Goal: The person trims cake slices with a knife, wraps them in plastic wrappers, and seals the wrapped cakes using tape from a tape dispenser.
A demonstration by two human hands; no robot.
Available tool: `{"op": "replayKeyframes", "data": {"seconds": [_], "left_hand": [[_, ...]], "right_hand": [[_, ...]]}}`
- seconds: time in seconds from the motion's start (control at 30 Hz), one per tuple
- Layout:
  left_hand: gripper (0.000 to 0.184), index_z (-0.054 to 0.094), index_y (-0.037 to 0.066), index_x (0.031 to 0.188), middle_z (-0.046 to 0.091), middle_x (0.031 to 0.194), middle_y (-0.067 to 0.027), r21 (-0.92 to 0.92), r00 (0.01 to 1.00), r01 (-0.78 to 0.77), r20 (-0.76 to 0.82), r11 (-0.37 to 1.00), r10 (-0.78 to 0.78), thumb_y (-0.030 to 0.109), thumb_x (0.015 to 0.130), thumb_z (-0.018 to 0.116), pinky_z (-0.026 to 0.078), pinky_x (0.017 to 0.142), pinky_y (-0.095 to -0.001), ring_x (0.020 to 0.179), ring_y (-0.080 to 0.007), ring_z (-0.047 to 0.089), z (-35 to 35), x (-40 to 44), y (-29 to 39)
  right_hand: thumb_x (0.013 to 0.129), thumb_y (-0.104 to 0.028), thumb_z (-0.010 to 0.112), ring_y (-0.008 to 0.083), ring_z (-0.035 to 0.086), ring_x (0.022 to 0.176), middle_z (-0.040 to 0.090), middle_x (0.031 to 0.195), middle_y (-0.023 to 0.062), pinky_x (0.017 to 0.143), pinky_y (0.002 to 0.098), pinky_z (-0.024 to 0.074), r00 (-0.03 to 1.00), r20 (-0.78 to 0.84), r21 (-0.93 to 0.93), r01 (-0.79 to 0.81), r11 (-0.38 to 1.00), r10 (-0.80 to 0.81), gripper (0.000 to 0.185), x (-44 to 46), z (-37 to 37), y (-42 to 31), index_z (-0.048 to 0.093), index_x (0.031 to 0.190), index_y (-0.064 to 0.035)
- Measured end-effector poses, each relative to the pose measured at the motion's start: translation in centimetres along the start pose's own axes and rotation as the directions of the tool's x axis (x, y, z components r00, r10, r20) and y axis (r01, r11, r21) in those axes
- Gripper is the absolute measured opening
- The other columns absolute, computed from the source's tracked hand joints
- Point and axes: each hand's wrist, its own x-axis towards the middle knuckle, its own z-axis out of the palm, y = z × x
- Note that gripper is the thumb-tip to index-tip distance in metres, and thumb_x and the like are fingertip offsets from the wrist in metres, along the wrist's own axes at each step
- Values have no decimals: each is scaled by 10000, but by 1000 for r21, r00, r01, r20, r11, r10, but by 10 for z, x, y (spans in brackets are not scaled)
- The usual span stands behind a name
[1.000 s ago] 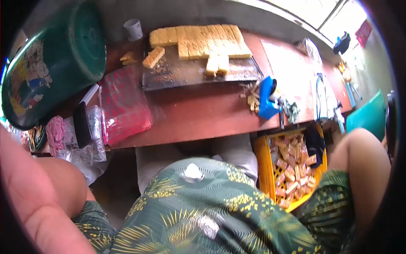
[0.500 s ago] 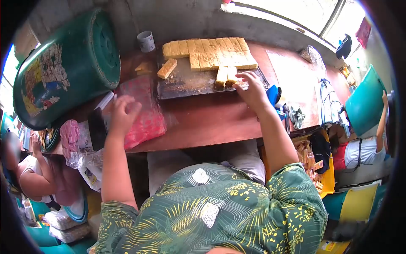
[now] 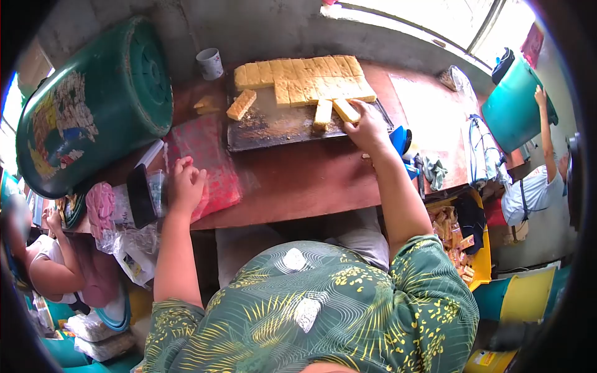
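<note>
A dark metal tray [image 3: 267, 133] on the brown table bears a block of yellow cake [image 3: 305, 78] cut into bars. One loose bar [image 3: 241, 104] lies at the tray's left, and another bar [image 3: 323, 114] sits in front of the block. My right hand [image 3: 368, 127] pinches a tilted cake bar [image 3: 346, 110] at the tray's front right. Over the pink-red plastic sheets [image 3: 214, 168], my left hand [image 3: 186, 186] has its fingers loosely curled and apart, with nothing in them.
A big green bin [image 3: 93, 105] lies at the left, near a white cup [image 3: 209, 64]. A blue tool [image 3: 401, 144] is right of the tray. The yellow crate [image 3: 482, 248] holds wrapped bars. One person [image 3: 53, 261] sits left; another person [image 3: 535, 193] at right holds a green tub [image 3: 513, 102].
My right hand has closed on a cake bar and tilted it away from its neighbour. My left hand has moved slightly down. The person at right has raised the green tub.
</note>
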Motion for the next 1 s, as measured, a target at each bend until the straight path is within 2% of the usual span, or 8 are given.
{"op": "replayKeyframes", "data": {"seconds": [0.13, 0.23, 0.3, 0.4, 0.53, 0.83, 0.93, 1.0], "left_hand": [[351, 637, 38, 827, 593, 1379, -202, 28, 998, 11, -63, 1000, -9, 338, 852, 818, 471, 1055, -463, 1274, -396, 573, -2, 1, 32], [339, 627, 23, 825, 572, 1400, -234, -84, 995, 92, -36, 992, -95, 303, 869, 812, 469, 1065, -462, 1292, -411, 564, 2, 12, 40], [329, 621, 17, 826, 556, 1414, -251, -112, 994, 105, 1, 988, -106, 277, 866, 819, 466, 1071, -458, 1304, -414, 561, 15, 8, 28], [300, 612, 13, 814, 525, 1446, -260, -138, 993, 116, 25, 984, -114, 207, 849, 838, 468, 1071, -456, 1312, -417, 564, 20, 8, 15], [277, 599, 9, 778, 542, 1438, -242, 16, 996, 59, 70, 998, -60, 176, 902, 782, 500, 1018, -439, 1275, -404, 590, 4, 2, 43], [214, 748, 0, 960, 655, 1359, -166, -220, 988, 34, 157, 975, 1, 179, 1011, 644, 480, 1053, -369, 1276, -258, 610, -4, 21, -12], [271, 720, 56, 1170, 690, 1290, -96, -536, 921, 386, 169, 751, -352, 252, 1074, 558, 491, 1034, -346, 1199, -187, 626, -2, 46, -11], [341, 687, 61, 1277, 698, 1208, -56, -666, 957, 209, -10, 716, -289, 303, 1103, 521, 507, 973, -323, 1062, -142, 642, -3, 40, 69]], "right_hand": [[922, -305, 757, 402, 660, 1146, 710, 1202, 216, 1020, 472, 507, 983, 147, -102, -94, 990, 108, 540, 16, 7, 9, 584, 1375, -68], [914, -300, 770, 394, 675, 1119, 716, 1184, 213, 986, 462, 527, 997, 17, 77, -76, 994, 74, 551, 8, 5, 27, 583, 1373, -61], [946, -320, 765, 286, 716, 1016, 743, 1088, 152, 878, 386, 555, 951, 96, 399, -307, 864, 293, 555, -14, -22, 17, 559, 1375, -36], [1001, -310, 703, 176, 701, 981, 720, 1144, 61, 778, 283, 536, 918, 328, 906, -373, 201, 222, 544, -55, -15, 40, 506, 1445, -66], [1022, -294, 670, 145, 683, 1031, 688, 1243, 55, 804, 299, 561, 901, 429, 812, -416, -410, -66, 535, -123, -9, 46, 463, 1486, -128], [1023, -253, 676, 165, 664, 1062, 675, 1248, 40, 850, 339, 548, 902, 429, 796, -404, -450, -51, 441, -137, 11, 59, 503, 1416, -151], [1020, -244, 681, 164, 655, 1070, 669, 1239, 38, 858, 349, 544, 890, 454, 798, -424, -428, -36, 441, -137, 12, 61, 502, 1414, -159], [1022, -241, 680, 154, 655, 1055, 671, 1214, 24, 854, 345, 547, 895, 445, 805, -416, -423, -33, 427, -134, 10, 57, 505, 1404, -164]]}}
